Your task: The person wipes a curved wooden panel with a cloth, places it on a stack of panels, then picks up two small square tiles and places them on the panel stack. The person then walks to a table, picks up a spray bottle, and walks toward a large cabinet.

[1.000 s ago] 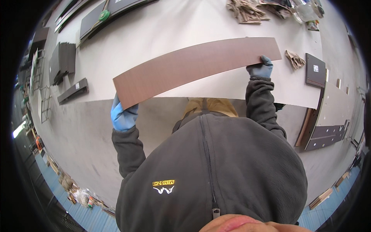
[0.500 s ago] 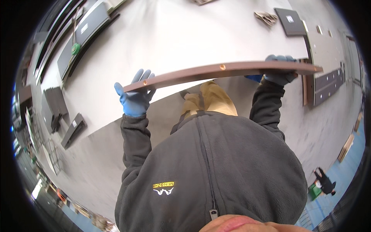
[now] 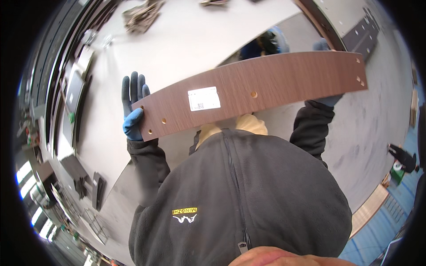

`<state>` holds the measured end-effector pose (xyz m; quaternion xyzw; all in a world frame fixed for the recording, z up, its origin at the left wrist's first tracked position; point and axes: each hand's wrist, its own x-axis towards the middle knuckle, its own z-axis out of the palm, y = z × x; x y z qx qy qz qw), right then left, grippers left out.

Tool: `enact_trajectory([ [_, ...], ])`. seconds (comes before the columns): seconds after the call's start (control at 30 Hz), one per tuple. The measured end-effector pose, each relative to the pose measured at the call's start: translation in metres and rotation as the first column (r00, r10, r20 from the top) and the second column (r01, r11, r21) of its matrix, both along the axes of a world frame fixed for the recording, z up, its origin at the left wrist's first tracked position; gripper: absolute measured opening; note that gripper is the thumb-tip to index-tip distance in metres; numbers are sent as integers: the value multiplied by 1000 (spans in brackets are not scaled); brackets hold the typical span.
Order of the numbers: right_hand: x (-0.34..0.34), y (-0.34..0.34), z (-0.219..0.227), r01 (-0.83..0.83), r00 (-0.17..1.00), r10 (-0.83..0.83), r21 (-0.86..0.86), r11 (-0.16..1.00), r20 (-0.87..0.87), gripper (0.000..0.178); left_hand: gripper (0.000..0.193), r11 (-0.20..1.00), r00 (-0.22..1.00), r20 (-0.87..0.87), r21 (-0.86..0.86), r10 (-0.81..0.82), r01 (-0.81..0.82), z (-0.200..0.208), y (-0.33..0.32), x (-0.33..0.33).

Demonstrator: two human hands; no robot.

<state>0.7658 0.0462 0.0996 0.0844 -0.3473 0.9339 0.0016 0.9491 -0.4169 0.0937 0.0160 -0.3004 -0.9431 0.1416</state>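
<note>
A long brown wood-grain board [image 3: 288, 80] spans the space in front of my chest, its broad face turned up toward me. It has a white label [image 3: 204, 98] and several drilled holes. My left hand [image 3: 133, 108], in a blue glove, grips the left end with the thumb over the face; its fingers stretch up past the far edge. At the right end, my right hand [image 3: 329, 100] supports the board from behind and below. Gloved fingertips show above the top edge there, while the board hides the palm.
Beyond the board lies a pale work surface [image 3: 186, 53] with crumpled tan gloves or cloth [image 3: 143, 17] on it. Dark panels [image 3: 73, 104] are stacked at the left. Another drilled dark panel [image 3: 361, 35] lies at far right. A person in dark clothes [image 3: 403, 157] is off to the right.
The board has tilted from edge-on to showing its broad labelled face. My left thumb has come over the near face. The surroundings have shifted as my view turned.
</note>
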Motion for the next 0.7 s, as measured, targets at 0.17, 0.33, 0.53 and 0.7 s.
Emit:
enact_trajectory([
  [0.17, -15, 151, -11, -12, 1000, 18, -284, 959, 19, 68, 84, 911, 949, 222, -299, -223, 284, -9, 142, -85],
  [0.33, -26, 307, -11, 401, 916, -395, -94, 911, 77, 117, 46, 586, 779, 598, -568, -188, 578, -38, 311, -176],
  [0.53, -95, 450, -69, 614, 765, -596, 4, 790, 244, 96, 32, 518, 722, 681, -577, -123, 632, -124, 466, -336],
  [0.7, -122, 502, -131, 687, 721, -621, -207, 696, 307, 84, 39, 152, 757, 615, -745, -222, 649, -198, 530, -458],
])
